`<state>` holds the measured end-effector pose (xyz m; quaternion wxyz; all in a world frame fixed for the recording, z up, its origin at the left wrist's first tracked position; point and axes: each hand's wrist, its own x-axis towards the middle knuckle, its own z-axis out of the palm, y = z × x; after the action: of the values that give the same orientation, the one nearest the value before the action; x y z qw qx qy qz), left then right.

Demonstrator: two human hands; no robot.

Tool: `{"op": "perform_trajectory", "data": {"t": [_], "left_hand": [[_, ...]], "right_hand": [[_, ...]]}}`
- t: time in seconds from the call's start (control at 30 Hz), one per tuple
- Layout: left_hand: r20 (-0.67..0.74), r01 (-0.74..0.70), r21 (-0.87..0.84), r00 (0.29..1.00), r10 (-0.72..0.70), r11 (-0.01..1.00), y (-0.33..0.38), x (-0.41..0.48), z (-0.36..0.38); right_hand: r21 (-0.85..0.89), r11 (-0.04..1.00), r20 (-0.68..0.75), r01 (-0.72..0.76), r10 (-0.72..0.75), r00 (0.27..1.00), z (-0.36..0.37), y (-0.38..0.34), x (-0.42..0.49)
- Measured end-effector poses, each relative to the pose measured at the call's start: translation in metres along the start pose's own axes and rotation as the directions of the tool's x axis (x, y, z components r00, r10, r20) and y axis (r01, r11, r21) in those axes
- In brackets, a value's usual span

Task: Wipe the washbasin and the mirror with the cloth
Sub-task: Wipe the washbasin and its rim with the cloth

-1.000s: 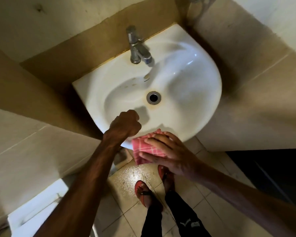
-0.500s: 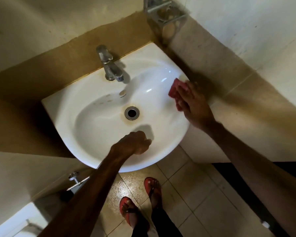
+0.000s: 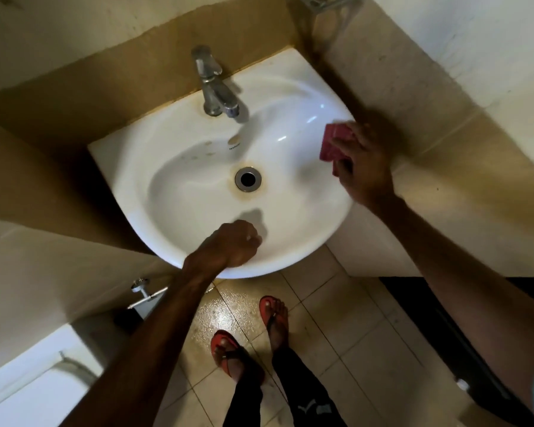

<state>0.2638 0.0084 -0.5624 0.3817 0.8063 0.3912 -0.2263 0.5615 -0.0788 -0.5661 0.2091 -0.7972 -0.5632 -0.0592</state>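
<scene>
A white washbasin (image 3: 173, 155) is fixed in a wall corner, with a steel tap (image 3: 213, 84) at its back and a round drain (image 3: 248, 178) in the bowl. My right hand (image 3: 363, 163) presses a folded red cloth (image 3: 333, 143) onto the basin's right rim. My left hand (image 3: 233, 243) rests as a closed fist on the front rim, holding nothing that I can see. No mirror is in view.
Brown stains ring the drain and dot the bowl's back. A metal holder (image 3: 330, 4) hangs on the wall above the corner. A white toilet (image 3: 28, 380) stands at lower left. My feet in red sandals (image 3: 225, 352) stand on wet floor tiles.
My right hand carried the cloth from the basin's front rim round to the right rim. The left fist stayed on the front rim.
</scene>
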Motion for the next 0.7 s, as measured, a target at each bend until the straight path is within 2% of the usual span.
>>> {"op": "perform_trajectory", "data": {"t": [0.1, 0.2, 0.27, 0.4, 0.47, 0.57, 0.63, 0.7], "left_hand": [[-0.091, 0.036, -0.104, 0.995, -0.045, 0.994, -0.016, -0.023, -0.004], [-0.256, 0.03, -0.165, 0.964, -0.072, 0.986, -0.027, -0.053, -0.012], [-0.412, -0.012, -0.183, 0.909, -0.066, 0.983, -0.035, -0.075, -0.016], [-0.657, -0.087, -0.34, 0.734, -0.17, 0.936, -0.053, -0.116, -0.019], [-0.707, -0.101, -0.378, 0.673, -0.217, 0.92, -0.067, -0.133, -0.015], [-0.736, -0.112, -0.413, 0.625, -0.258, 0.904, -0.084, -0.149, -0.004], [-0.739, -0.116, -0.462, 0.599, -0.309, 0.879, -0.092, -0.151, 0.003], [-0.738, -0.116, -0.482, 0.588, -0.331, 0.869, -0.099, -0.146, 0.006]], "right_hand": [[0.12, 0.993, -0.005, -0.009, 0.01, 1.0, -0.022, -0.033, -0.062], [0.185, 0.981, -0.003, 0.06, -0.06, 0.998, -0.025, -0.065, -0.121], [0.143, 0.985, 0.038, 0.092, -0.099, 0.994, -0.018, -0.091, -0.147], [0.188, 0.953, 0.099, 0.238, -0.259, 0.961, 0.003, -0.146, -0.162], [0.2, 0.926, 0.145, 0.32, -0.351, 0.925, 0.014, -0.172, -0.157], [0.142, 0.897, 0.21, 0.42, -0.442, 0.872, 0.032, -0.216, -0.139], [0.121, 0.892, 0.226, 0.435, -0.451, 0.863, 0.047, -0.247, -0.126], [0.096, 0.921, 0.265, 0.377, -0.389, 0.882, 0.061, -0.281, -0.114]]}}
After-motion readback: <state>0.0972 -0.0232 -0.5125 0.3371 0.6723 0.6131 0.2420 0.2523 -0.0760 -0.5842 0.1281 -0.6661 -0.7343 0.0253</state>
